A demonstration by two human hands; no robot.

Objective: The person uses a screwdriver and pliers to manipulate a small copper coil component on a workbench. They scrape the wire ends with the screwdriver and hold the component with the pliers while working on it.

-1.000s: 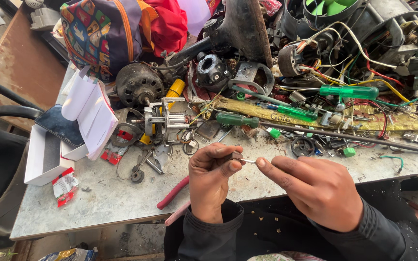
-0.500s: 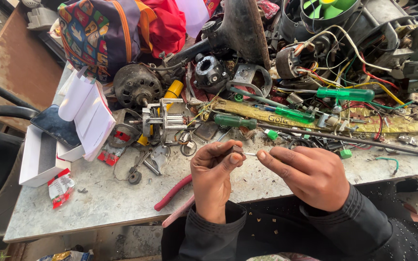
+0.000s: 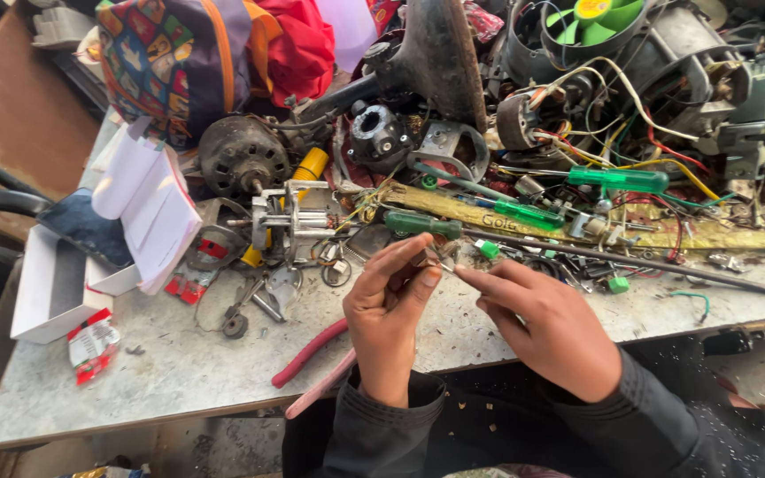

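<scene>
My left hand [image 3: 389, 305] is raised over the grey workbench [image 3: 179, 363], its fingertips pinched on a small metal part [image 3: 434, 258]. My right hand [image 3: 546, 327] meets it from the right, thumb and forefinger closed on the same small part. The part is mostly hidden between the fingertips. Just beyond the hands lie a green-handled screwdriver [image 3: 422, 223] and a small metal vise-like assembly [image 3: 292, 221]. Red-handled pliers [image 3: 312, 351] lie by my left wrist.
Heaped at the back of the bench are electric motors [image 3: 241, 155], coloured wires [image 3: 630, 150], a green fan [image 3: 591, 18] and more green screwdrivers [image 3: 617, 179]. White open boxes [image 3: 50, 288] and a colourful bag [image 3: 174, 53] sit at the left. A long metal rod [image 3: 630, 261] lies at the right.
Both hands stay pinched together on the small part, shifting slightly up and right in view. The camera has tilted a little; the bench items have not moved.
</scene>
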